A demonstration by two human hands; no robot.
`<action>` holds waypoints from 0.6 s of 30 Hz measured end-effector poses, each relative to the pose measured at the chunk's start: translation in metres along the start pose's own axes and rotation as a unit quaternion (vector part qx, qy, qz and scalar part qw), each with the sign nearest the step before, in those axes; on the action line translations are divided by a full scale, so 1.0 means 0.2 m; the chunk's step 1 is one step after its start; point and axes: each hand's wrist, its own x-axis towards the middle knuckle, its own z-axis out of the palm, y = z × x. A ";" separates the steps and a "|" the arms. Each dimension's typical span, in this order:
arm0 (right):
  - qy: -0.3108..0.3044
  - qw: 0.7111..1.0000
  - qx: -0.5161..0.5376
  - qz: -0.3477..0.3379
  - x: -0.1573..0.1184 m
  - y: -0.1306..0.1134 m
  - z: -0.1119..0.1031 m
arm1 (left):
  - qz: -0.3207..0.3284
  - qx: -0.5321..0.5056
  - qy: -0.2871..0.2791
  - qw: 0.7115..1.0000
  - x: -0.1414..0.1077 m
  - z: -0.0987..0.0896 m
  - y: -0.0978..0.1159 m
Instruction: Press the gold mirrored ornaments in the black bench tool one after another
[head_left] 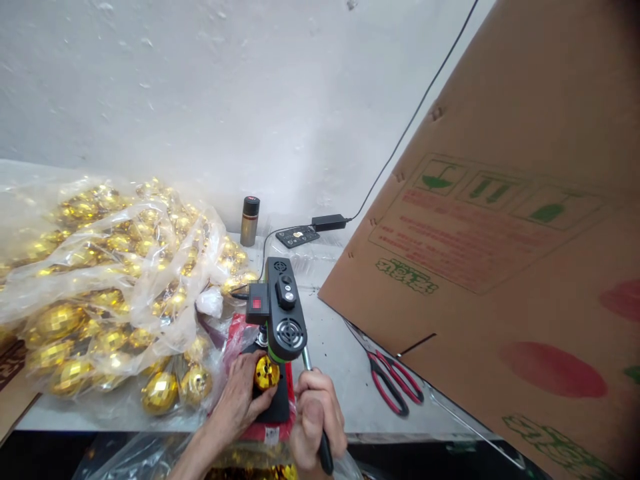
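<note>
My left hand [239, 393] is closed around a gold mirror-faceted ball [267, 375], thumb at its near side. The ball sits under the head of a small black bench drill press [287, 310] with green trim, over its dark base [285, 400]. The head hides the tool tip, so I cannot tell whether it touches the ball. My right hand [319, 413] is wrapped around the press's lever [307, 359], a metal rod with a black grip. A red plastic sheet [235, 333] lies beneath the base.
Clear plastic bags of gold balls [115, 267] cover the left side. Behind the press are a dark-capped bottle [250, 223], a power adapter [329, 222] and a black patterned object [295, 237]. Red-handled scissors [395, 380] lie on the right beside a large cardboard box [475, 267].
</note>
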 end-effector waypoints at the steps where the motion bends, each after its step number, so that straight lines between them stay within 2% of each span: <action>1: 0.003 1.000 -0.002 0.002 0.00 0.00 0.00 | -0.001 -0.001 0.000 1.000 0.00 0.00 0.00; 10: 0.011 1.000 0.002 0.019 -0.03 0.02 0.01 | -0.009 -0.028 -0.006 1.000 0.01 0.01 -0.01; 18: 0.018 0.999 0.013 0.032 -0.05 0.02 0.02 | 0.002 -0.047 0.011 0.999 0.01 0.03 -0.04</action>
